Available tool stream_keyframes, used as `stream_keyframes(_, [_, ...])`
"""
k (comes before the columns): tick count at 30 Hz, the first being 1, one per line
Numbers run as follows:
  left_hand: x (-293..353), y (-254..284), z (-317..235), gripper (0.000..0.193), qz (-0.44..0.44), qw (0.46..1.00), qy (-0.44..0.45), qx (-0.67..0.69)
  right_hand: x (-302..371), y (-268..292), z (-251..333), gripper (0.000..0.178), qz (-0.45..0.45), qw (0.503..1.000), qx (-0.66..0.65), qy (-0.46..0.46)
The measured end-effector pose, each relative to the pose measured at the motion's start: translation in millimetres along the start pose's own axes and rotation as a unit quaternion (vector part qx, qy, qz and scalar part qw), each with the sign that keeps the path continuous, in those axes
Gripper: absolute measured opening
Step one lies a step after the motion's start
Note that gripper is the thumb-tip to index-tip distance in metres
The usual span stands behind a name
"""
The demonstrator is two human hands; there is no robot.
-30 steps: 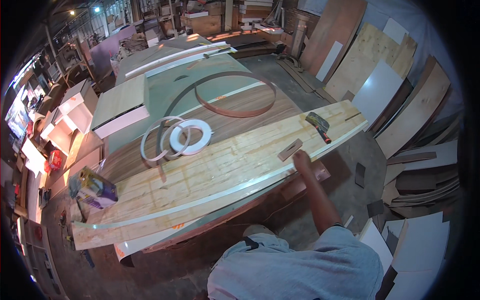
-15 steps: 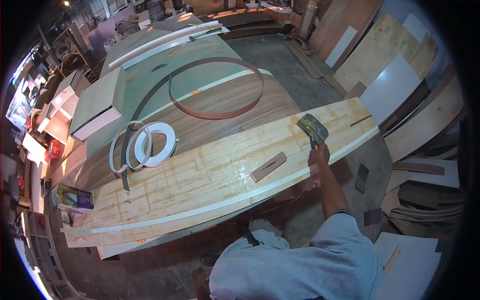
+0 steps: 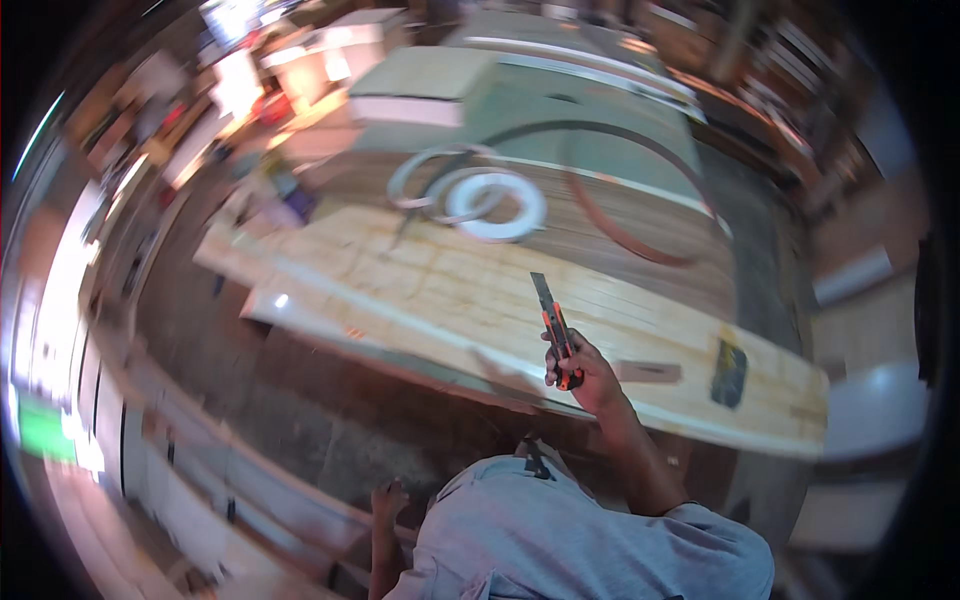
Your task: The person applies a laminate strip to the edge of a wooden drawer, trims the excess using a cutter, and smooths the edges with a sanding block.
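Observation:
My right hand (image 3: 583, 372) is closed round a snap-off utility knife (image 3: 558, 335) with a black and orange handle. Its long dark blade is out and points up, away from me. The knife is raised over the near edge of a long pale wooden panel (image 3: 440, 265) with yellowish glue streaks and a white strip along its near side. Beside this hand, on the panel, lies a small brown block (image 3: 650, 372). Farther right rests a dark flat piece (image 3: 729, 372) with yellow stains. My left hand (image 3: 390, 498) hangs low at my side, its fingers too blurred to read.
White edging rolls (image 3: 525, 222) and a large brown strip loop (image 3: 640, 248) lie beyond the panel on a wood-grain board (image 3: 560, 180). A box-like pale cabinet (image 3: 405, 108) stands behind. A dark purple container (image 3: 295, 203) sits by the panel's left end.
My right hand has come away from the dark stained piece, moving left and lifting the knife. The view has swung left, and the left hand shows more.

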State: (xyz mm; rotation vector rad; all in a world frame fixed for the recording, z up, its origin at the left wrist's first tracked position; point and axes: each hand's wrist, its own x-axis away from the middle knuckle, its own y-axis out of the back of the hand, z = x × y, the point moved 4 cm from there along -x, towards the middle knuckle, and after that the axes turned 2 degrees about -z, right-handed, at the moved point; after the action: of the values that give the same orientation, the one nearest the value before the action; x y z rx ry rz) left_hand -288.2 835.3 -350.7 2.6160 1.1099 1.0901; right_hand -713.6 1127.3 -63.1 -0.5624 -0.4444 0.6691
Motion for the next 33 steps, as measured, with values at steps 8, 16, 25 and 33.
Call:
stream_keyframes(8, [174.1,78.9,-124.3,0.041,-0.113,0.98,-0.091,0.134,-54.8,-243.2,-150.6,0.025,0.257,0.917,0.227,-0.204])
stream_keyframes(16, [378.1,192.6,-140.3,0.032,-0.35,0.892,-0.123,0.26,40.9,-396.1,-367.8,0.021,0.513,0.684,0.398,-0.333])
stream_keyframes(25, [477.8,328.3,-151.4,0.03,-0.795,0.59,0.078,0.114,25.8,-497.7,-533.7,0.025,0.622,0.538,0.402,-0.403])
stream_keyframes(33, [476.2,486.5,-188.3,0.031,-0.863,0.482,0.144,-0.047,15.9,-578.5,-640.9,0.036,0.783,0.401,0.454,-0.143])
